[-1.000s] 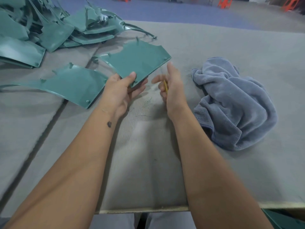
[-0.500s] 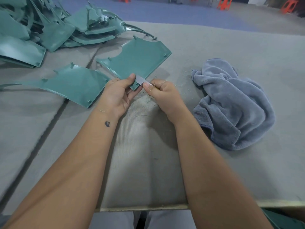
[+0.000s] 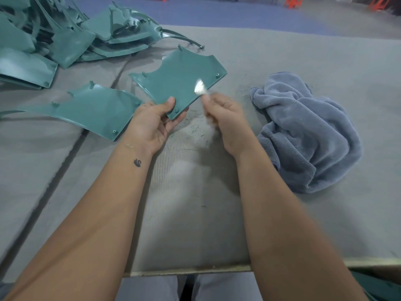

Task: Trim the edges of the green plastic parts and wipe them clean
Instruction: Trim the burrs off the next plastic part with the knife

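Head camera view of a trimming bench: the left hand (image 3: 156, 120) pinched the near corner of a green plastic part (image 3: 178, 81), thumb on top and fingers beneath, holding it tilted just above the surface (image 3: 195, 213). The right hand (image 3: 225, 118), blurred with motion, was curled round a small pale blade (image 3: 200, 87) that had travelled in half a second from the part's near corner, beside the left thumb, up along its right-hand edge to a spot roughly midway. A second earlier the right hand had stood apart from the part, its fingers only loosely curled. That run of the blade suggested one edge was being shaved in a single stroke, with fine green shavings (image 3: 195, 129) scattered just below the part. Wiping looked yet to come: the grey-blue towel (image 3: 303, 131) lay bunched to the right of the part, untouched. Another flat part (image 3: 86, 111) rested to its left, and a heap of parts (image 3: 65, 33) beyond that.
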`<state>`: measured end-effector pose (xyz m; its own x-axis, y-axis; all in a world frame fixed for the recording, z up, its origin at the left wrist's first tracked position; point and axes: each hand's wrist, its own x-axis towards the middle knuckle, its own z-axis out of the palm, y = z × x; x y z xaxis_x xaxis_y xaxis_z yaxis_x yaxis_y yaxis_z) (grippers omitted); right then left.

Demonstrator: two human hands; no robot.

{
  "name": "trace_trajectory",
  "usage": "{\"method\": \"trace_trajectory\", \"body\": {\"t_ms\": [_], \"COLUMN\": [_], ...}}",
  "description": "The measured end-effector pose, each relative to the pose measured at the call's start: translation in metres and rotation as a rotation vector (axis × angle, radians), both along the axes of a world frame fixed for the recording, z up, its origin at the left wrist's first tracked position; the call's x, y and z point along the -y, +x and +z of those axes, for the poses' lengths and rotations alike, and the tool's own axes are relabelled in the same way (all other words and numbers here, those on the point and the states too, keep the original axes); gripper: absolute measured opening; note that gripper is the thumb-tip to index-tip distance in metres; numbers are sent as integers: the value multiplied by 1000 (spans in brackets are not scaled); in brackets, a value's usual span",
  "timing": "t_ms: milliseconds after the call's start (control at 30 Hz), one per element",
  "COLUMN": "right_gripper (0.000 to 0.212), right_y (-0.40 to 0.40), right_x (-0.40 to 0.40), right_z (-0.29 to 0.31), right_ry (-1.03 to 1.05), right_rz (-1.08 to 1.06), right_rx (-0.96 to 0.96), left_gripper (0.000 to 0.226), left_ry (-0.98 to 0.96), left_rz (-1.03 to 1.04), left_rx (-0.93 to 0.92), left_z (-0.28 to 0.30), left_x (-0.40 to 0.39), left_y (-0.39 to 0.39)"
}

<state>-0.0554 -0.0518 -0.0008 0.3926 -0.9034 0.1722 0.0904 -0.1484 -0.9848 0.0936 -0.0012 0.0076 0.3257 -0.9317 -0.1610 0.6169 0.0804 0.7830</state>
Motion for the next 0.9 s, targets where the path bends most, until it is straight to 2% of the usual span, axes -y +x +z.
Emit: {"method": "trace_trajectory", "body": {"t_ms": [100,300,433,700,900], "right_gripper": [41,52,44,41,32], "right_y": [4,3,3,3,-4], "right_x": [-5,-9,-10,-8,6], "right_z": [1,4,3,1,2], "right_ry": [-69,-54,-86,-96,65], "right_rz": [119,62,36,37,-160], "right_rx": [-102,13,-1,32,305], "left_gripper": [9,11,10,12,10], "left_ry": [14,25,34,25,48], "left_rz": [5,-33,-41,-55,-18], "left_rx": [53,124,133,150,105], "left_z": [0,3,4,4,2], "left_x": [1,1,0,-2,-5], "left_y": [-2,-5,-6,-5,3]}}
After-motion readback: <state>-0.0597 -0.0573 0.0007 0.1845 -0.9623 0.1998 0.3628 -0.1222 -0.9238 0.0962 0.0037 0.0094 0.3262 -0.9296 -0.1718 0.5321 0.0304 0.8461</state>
